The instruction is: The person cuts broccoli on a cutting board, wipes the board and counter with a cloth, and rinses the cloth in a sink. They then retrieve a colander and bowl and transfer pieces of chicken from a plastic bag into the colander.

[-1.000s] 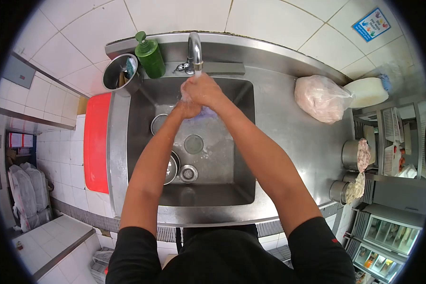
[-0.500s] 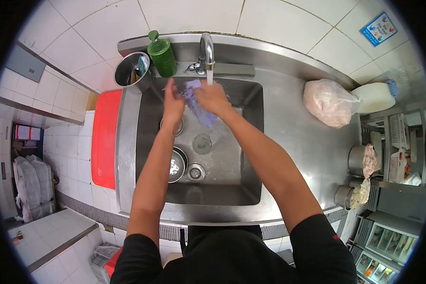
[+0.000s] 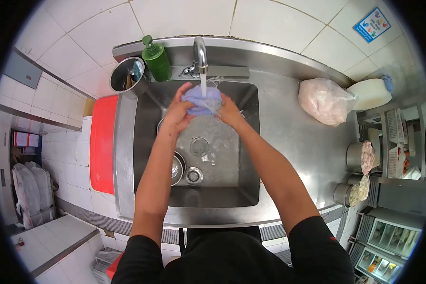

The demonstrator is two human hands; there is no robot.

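Observation:
A wet lavender cloth (image 3: pixel 201 100) is bunched between my two hands, under water running from the tap (image 3: pixel 201 52). My left hand (image 3: pixel 177 111) grips the cloth's left side, thumb up and fingers curled in underneath. On the right side, my right hand (image 3: pixel 229 110) holds it, its fingertips partly hidden behind the cloth. Both hands are over the upper part of the steel sink (image 3: pixel 222 191). Below them a clear round dish (image 3: pixel 199 146) lies on the sink floor. A metal bowl (image 3: pixel 177 169) sits at the left, partly covered by my left forearm, beside the drain strainer (image 3: pixel 194 175).
A green pump bottle (image 3: pixel 157 59) and a steel container (image 3: pixel 129 78) with items inside stand at the sink's back left. A red board or lid (image 3: pixel 102 144) is along the left edge. On the right counter rest a filled plastic bag (image 3: pixel 324 102) and a white container (image 3: pixel 371 94).
My left hand, apart from the cloth before, now grips it. The cloth, which hung down from my right hand, is now gathered up under the stream. The view has shifted slightly.

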